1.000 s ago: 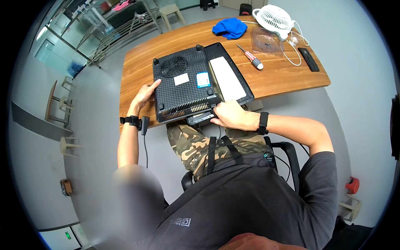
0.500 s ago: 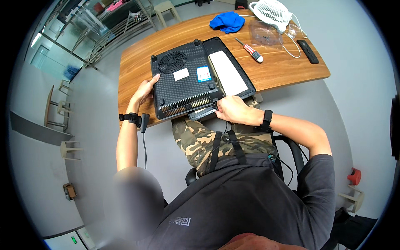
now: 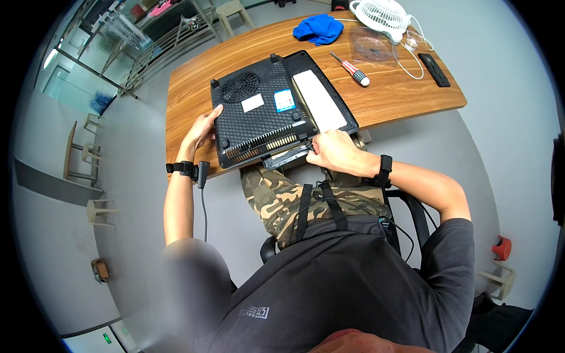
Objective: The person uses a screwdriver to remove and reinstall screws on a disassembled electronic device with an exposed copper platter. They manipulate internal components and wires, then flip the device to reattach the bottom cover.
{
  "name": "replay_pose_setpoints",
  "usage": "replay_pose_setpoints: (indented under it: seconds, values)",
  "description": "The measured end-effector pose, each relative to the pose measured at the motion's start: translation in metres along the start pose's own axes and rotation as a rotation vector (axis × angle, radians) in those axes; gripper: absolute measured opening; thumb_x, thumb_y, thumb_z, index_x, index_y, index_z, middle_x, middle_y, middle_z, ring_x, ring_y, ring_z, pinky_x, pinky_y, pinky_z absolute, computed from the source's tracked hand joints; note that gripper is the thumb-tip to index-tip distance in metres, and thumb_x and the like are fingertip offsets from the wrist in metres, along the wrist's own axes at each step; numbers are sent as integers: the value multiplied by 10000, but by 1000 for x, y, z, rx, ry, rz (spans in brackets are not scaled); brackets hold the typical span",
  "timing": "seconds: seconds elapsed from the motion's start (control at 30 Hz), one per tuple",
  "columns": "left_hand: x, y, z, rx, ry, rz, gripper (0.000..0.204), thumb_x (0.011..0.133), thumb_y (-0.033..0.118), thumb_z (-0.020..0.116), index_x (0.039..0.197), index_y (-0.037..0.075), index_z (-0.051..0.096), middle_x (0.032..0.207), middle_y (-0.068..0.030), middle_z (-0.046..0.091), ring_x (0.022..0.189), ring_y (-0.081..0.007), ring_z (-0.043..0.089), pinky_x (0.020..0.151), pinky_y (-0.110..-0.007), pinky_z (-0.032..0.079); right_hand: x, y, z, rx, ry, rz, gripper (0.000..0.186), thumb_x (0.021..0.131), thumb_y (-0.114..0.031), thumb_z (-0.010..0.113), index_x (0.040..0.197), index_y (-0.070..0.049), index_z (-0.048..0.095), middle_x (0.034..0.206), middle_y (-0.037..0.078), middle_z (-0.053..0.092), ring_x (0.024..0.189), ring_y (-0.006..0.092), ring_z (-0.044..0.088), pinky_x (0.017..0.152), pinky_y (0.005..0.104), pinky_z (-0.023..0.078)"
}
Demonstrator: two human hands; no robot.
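A black induction cooker lies upside down at the table's front edge, partly taken apart. Its textured bottom cover (image 3: 250, 120) has a round fan grille, front vent slots, small feet and two stickers. The cover sits shifted left over the black panel (image 3: 352, 120), which shows a white rectangular sheet (image 3: 322, 101) on its right. My left hand (image 3: 204, 126) grips the cover's left side, thumb on top and fingers under the edge. My right hand (image 3: 335, 152) is closed at the front right corner, where cover and panel meet; its fingertips are partly hidden. A narrow front strip (image 3: 285, 159) shows below the vents.
On the wooden table (image 3: 406, 103), a red, white and dark screwdriver (image 3: 357, 75) lies right of the cooker. Behind it are a blue cloth (image 3: 318, 29), a clear plastic tray (image 3: 372, 46) with small parts, a white fan (image 3: 382, 16) with its cable, and a black strip (image 3: 434, 70).
My right hand has shifted slightly right and away from me along the cooker's front corner. My left hand keeps its hold on the cover's left side.
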State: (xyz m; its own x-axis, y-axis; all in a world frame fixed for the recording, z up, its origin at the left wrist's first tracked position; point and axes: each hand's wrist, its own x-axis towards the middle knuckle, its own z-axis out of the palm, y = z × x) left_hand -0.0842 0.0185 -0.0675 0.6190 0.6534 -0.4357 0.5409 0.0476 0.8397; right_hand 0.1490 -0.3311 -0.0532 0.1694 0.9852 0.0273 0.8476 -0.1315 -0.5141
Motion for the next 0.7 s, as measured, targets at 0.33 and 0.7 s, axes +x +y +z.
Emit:
replay_pose_setpoints:
  seconds: [0.33, 0.7]
  values:
    - [-18, 13, 27, -13, 51, 29, 698, 921, 659, 645, 961, -33, 723, 776, -50, 678, 631, -119, 602, 503, -244, 485, -9, 9, -13, 115, 104, 126, 334, 808, -267, 694, 624, 7, 645, 677, 218, 650, 672, 380, 652, 665, 467, 484]
    - [-5, 7, 37, 3, 48, 41, 739, 881, 646, 708, 953, -90, 700, 761, -97, 684, 612, -152, 637, 527, -258, 532, 0, 65, -1, 215, 173, -8, 234, 769, -200, 766, 666, -13, 670, 971, 234, 700, 1182, 457, 557, 1020, 481, 459]
